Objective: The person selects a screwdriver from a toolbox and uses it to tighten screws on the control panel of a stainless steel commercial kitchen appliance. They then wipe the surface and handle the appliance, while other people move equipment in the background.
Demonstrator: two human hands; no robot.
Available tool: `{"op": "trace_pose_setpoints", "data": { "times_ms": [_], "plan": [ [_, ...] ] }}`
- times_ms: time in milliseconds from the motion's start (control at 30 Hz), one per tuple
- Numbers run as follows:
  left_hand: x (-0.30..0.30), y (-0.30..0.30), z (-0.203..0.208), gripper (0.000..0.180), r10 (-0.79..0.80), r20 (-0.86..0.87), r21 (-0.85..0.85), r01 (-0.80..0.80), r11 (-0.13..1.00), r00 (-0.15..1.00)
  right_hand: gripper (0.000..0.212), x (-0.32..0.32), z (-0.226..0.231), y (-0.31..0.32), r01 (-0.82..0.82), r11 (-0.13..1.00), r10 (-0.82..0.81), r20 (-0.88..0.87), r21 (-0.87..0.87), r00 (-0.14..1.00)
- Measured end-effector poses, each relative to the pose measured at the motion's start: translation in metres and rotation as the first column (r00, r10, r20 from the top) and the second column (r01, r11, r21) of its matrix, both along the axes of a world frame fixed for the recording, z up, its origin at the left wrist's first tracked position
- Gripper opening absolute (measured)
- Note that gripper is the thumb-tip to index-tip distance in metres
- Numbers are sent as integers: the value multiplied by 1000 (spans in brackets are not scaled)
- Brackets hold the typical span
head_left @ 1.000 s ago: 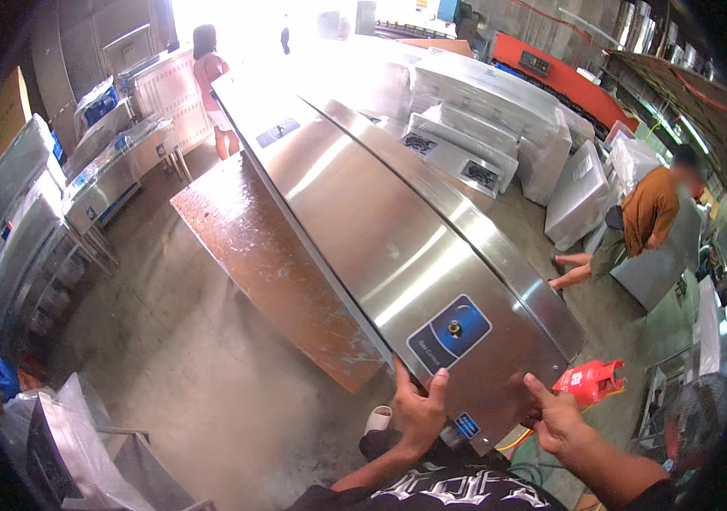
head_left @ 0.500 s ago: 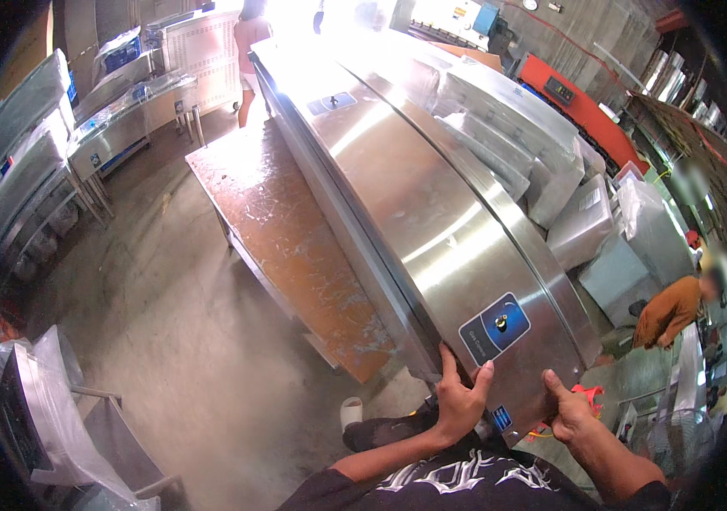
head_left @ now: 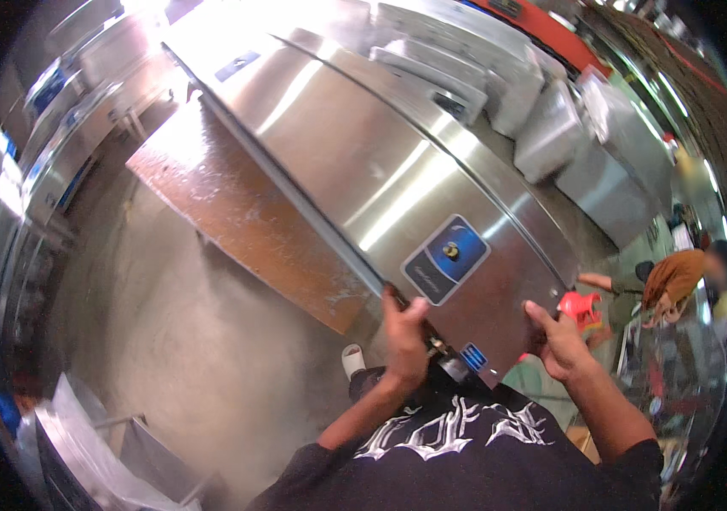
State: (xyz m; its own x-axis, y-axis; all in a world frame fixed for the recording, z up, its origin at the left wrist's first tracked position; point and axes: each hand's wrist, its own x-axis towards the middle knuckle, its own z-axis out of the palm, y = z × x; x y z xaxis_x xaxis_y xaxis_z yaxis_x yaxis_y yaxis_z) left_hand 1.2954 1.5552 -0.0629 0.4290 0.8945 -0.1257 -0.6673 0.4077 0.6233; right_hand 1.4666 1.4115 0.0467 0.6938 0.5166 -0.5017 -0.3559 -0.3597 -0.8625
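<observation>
A long stainless steel unit [head_left: 321, 162] with a rounded, shiny top reaches from my body to the far left, over a worn brown tabletop [head_left: 244, 226]. On its near part are a blue and black sticker [head_left: 447, 258] and a small blue label [head_left: 473, 357]. My left hand [head_left: 406, 341] is closed round its left edge near the close end, somewhat blurred. At the right part of that end, my right hand [head_left: 559, 345] grips the rim, thumb on top and fingers hidden below. A bright red object [head_left: 581, 308] shows just behind my right hand; its kind is unclear.
Film-wrapped steel pieces [head_left: 551, 128] stand along the far right side. A person in a brown top [head_left: 674, 277] bends over at the right. More steel tables [head_left: 83, 162] line the left, and a wrapped steel piece [head_left: 100, 460] stands at lower left on the concrete floor [head_left: 185, 341].
The view has swung, so the surroundings sit further left and up. My left hand has shifted from lying partly on the top to round the left edge. My right hand stays at the near end.
</observation>
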Motion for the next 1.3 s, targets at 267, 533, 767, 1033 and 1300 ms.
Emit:
{"op": "trace_pose_setpoints", "data": {
  "times_ms": [267,533,767,1033,1300],
  "plan": [
    [-13,31,-3,75,-131,501,-325,327,887,855,48,16,-14,-30,-16,978,30,-61,209,998],
    [-12,34,-2,78,-126,667,-271,397,877,734,56,30,-47,-35,-36,921,59,-48,387,997],
    [-17,49,-4,71,-183,661,-198,404,893,728,66,38,-65,-31,16,892,41,-116,453,992],
    [-18,38,11,53,-158,457,-169,260,951,875,64,41,-73,-35,-90,849,146,-66,521,987],
    [-18,-2,17,47,-133,71,11,132,991,989,64,67,-99,-48,-98,762,174,-57,641,983]
  ]
}}
